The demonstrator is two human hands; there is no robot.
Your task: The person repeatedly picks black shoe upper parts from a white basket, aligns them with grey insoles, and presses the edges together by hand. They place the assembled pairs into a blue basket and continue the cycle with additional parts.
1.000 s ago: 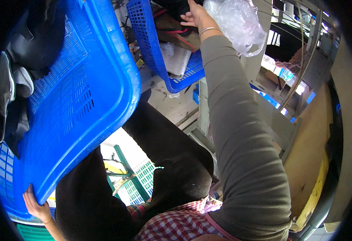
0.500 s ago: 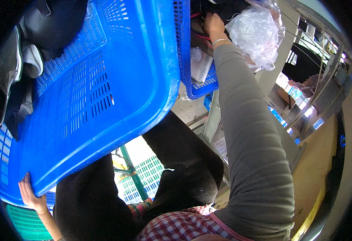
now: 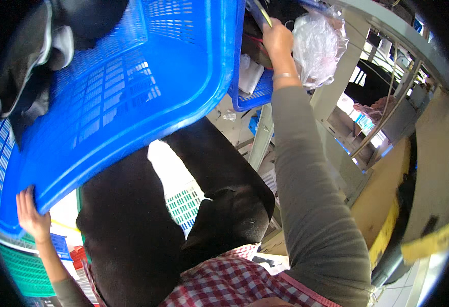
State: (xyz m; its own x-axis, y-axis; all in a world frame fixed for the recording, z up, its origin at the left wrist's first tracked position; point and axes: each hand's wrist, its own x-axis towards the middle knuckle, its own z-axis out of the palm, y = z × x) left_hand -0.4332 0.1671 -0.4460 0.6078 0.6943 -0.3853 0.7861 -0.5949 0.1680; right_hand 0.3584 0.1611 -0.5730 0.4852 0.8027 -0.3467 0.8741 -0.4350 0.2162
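Note:
A large blue plastic basket (image 3: pixel 181 94) with slotted walls stands tilted in front of me, over my legs. My left hand (image 3: pixel 31 217) is closed on its rim at the lower left. Dark and pale pieces of material (image 3: pixel 32 66) lie inside its left part. My right hand (image 3: pixel 277 41) reaches over a second blue basket (image 3: pixel 238 87), closed around a slim bluish and yellow object (image 3: pixel 261 12) whose kind I cannot make out. Beside that hand lies a clear plastic bag (image 3: pixel 319 48), with a whitish folded piece (image 3: pixel 250 74) and dark items below.
Metal frame bars and a grey panel (image 3: pixel 329 163) stand on the right. A yellow-edged board (image 3: pixel 429 240) is at the lower right. Green (image 3: pixel 22 268) and red (image 3: pixel 79 257) baskets show at the lower left, below the large basket.
My right hand has lifted out from among the dark items, and a slim bluish and yellow object now shows in it. My left hand and its side of the basket have risen in view.

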